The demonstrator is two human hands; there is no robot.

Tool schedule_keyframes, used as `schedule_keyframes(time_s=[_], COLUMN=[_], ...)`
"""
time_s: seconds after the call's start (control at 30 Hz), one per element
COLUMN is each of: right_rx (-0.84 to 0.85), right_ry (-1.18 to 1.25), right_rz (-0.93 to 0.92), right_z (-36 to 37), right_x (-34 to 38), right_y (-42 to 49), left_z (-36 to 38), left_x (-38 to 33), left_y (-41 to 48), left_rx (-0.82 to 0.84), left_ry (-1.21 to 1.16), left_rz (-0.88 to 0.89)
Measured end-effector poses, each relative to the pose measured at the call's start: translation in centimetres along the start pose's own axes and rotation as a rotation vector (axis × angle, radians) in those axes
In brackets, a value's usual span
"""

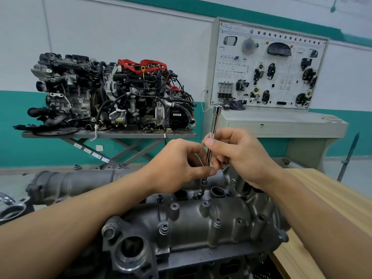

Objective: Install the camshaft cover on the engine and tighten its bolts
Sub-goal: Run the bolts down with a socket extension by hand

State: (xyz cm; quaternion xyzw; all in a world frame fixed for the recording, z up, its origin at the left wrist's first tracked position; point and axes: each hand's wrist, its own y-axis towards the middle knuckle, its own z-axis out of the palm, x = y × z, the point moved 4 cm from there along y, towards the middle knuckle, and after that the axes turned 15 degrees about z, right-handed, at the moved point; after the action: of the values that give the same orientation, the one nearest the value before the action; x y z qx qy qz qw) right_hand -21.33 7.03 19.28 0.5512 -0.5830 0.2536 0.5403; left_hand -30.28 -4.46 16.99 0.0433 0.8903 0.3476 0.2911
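The grey cast camshaft cover (pixel 193 224) lies on the engine in the lower middle of the head view, with several bolts (pixel 164 228) standing in its bosses. A long chrome extension bar (pixel 213 125) stands almost upright over the cover, its lower tip on a bolt (pixel 199 195) between two round openings. My right hand (pixel 239 156) pinches the bar's knurled upper part. My left hand (pixel 179 166) grips the bar lower down, close to the tip.
A wooden bench top (pixel 322 198) runs along the right of the engine. Behind stand a lift table (pixel 108 134) carrying two complete engines and a training display board (pixel 269 65) on a grey cabinet. An intake pipe (pixel 76 184) lies left of the cover.
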Motion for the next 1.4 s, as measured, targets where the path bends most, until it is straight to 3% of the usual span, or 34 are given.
schedule_keyframes(time_s=[0.87, 1.1, 1.4], right_rx=[-0.028, -0.211, -0.093], right_ry=[-0.034, -0.079, -0.093], right_rz=[-0.027, -0.045, -0.058], right_z=[0.07, -0.56, 0.06], right_x=[-0.4, -0.33, -0.03], right_y=[0.46, 0.49, 0.39], left_z=[-0.44, -0.77, -0.24], left_x=[-0.01, -0.34, -0.44], left_y=[0.0, 0.22, 0.25], left_rx=[0.0, -0.037, 0.013], left_ry=[0.069, 0.047, 0.088], left_rz=[-0.004, 0.009, 0.007])
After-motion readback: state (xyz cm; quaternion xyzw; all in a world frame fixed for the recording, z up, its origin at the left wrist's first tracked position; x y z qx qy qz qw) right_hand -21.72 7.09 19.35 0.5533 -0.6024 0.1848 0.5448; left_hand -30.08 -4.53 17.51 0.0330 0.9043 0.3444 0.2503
